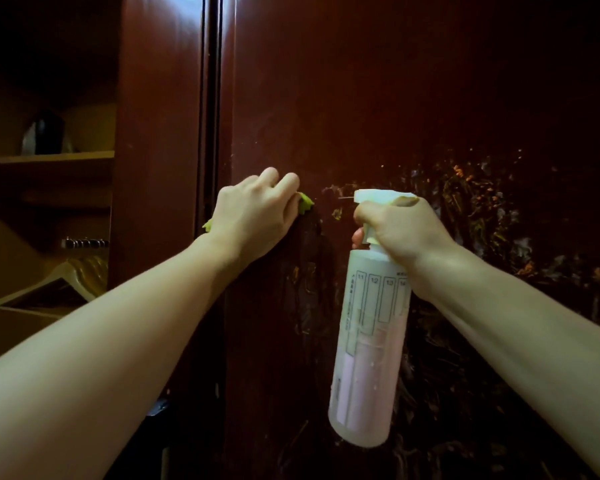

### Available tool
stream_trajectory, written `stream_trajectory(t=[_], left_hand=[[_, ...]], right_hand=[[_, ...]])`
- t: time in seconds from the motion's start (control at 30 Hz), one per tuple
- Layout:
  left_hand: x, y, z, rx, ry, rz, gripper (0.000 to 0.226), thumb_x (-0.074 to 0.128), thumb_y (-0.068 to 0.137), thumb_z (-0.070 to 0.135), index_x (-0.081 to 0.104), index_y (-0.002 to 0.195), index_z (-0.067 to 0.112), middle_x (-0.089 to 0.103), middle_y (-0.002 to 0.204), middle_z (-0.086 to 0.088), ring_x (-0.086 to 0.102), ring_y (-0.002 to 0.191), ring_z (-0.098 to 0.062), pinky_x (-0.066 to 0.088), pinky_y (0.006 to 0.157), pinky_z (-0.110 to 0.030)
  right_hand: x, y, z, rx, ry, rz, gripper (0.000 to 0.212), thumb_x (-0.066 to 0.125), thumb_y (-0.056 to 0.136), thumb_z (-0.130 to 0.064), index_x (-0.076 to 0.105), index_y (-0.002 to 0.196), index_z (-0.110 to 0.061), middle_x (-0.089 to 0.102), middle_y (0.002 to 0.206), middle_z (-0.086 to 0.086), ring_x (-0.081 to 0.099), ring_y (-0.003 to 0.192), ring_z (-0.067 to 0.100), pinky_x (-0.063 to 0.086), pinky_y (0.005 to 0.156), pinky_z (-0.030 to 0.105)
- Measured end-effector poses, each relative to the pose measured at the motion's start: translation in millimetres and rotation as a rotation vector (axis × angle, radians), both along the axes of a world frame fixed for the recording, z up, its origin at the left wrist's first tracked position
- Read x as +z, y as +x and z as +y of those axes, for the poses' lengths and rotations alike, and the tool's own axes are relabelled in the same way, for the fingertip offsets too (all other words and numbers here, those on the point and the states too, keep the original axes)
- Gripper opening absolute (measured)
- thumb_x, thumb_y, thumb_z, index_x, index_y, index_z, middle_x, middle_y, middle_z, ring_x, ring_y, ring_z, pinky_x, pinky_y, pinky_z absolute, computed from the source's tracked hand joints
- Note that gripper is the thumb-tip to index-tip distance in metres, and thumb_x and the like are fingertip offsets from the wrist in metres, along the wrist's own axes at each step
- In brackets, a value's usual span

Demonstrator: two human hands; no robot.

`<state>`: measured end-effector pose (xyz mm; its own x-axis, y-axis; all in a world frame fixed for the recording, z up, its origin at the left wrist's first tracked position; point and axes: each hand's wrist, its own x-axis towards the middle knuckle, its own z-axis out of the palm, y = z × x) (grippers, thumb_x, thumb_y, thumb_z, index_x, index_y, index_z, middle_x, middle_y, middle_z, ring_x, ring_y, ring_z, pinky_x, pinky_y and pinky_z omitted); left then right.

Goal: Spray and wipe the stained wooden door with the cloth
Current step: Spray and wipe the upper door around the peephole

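A dark red-brown wooden door (pixel 378 98) fills the middle and right of the head view. Orange and whitish stains (pixel 482 209) are spattered across its right half. My left hand (pixel 253 213) presses a yellow-green cloth (pixel 305 202) flat against the door near its left edge; only the cloth's corners show past the hand. My right hand (pixel 399 226) grips the white trigger head of a translucent spray bottle (pixel 368 341) with pinkish liquid. The bottle hangs upright just in front of the door, its nozzle pointing left toward the cloth.
Left of the door stands another dark wood panel (pixel 156 133) with a narrow gap between them. Further left is an open cupboard with a shelf (pixel 49 157), a dark object on it, and wooden hangers (pixel 49 289) below.
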<state>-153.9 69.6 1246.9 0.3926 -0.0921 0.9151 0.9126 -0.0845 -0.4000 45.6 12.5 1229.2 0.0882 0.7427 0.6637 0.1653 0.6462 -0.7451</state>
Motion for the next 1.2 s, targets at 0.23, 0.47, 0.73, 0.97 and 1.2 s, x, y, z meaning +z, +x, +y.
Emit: stream_trajectory(t=[0.23,0.47,0.73,0.97,1.2], left_hand=[[-11.5,-1.8,0.7,0.015,-0.013,0.024,0.021,0.047,0.096,0.031,0.051,0.087,0.013,0.048,0.073,-0.003,0.052,0.052,-0.024,0.027,0.042,-0.022],[11.9,17.2,-1.5,-0.004,-0.044,-0.209,0.025,0.040,0.100,0.035,0.049,0.099,0.011,0.041,0.078,-0.001,0.039,0.055,-0.022,0.027,0.048,-0.029],[-6.6,1.8,-0.9,0.029,-0.008,0.126,0.021,0.046,0.098,0.031,0.053,0.090,0.012,0.049,0.077,-0.005,0.054,0.056,-0.024,0.028,0.041,-0.023],[33.6,53.5,5.8,-0.004,0.072,-0.053,0.024,0.044,0.098,0.033,0.056,0.099,0.013,0.056,0.085,-0.007,0.057,0.066,-0.029,0.030,0.046,-0.030],[5.0,23.7,3.9,-0.024,0.003,0.285,0.021,0.045,0.098,0.028,0.056,0.086,0.015,0.053,0.077,-0.003,0.054,0.060,-0.023,0.032,0.042,-0.025]], right_hand=[[-4.3,8.7,-4.5,0.057,-0.004,0.056,0.003,0.064,0.084,-0.013,0.065,0.087,-0.014,0.071,0.072,0.006,0.064,0.067,0.017,0.055,0.069,0.034],[-1.6,12.5,-4.7,0.006,0.016,-0.005,0.009,0.063,0.081,-0.016,0.064,0.073,-0.011,0.069,0.065,0.006,0.063,0.066,0.022,0.055,0.071,0.040],[-3.2,20.0,-4.3,0.028,0.002,0.026,0.002,0.063,0.081,-0.018,0.064,0.080,-0.016,0.069,0.065,0.002,0.064,0.067,0.020,0.054,0.070,0.040],[-2.3,26.2,-0.4,0.104,-0.035,0.055,0.007,0.064,0.084,-0.016,0.065,0.086,-0.010,0.068,0.066,0.005,0.064,0.069,0.023,0.057,0.074,0.041],[-2.3,25.1,0.7,0.107,-0.024,0.016,0.008,0.062,0.080,-0.015,0.061,0.073,-0.011,0.064,0.063,0.008,0.060,0.065,0.025,0.051,0.068,0.039]])
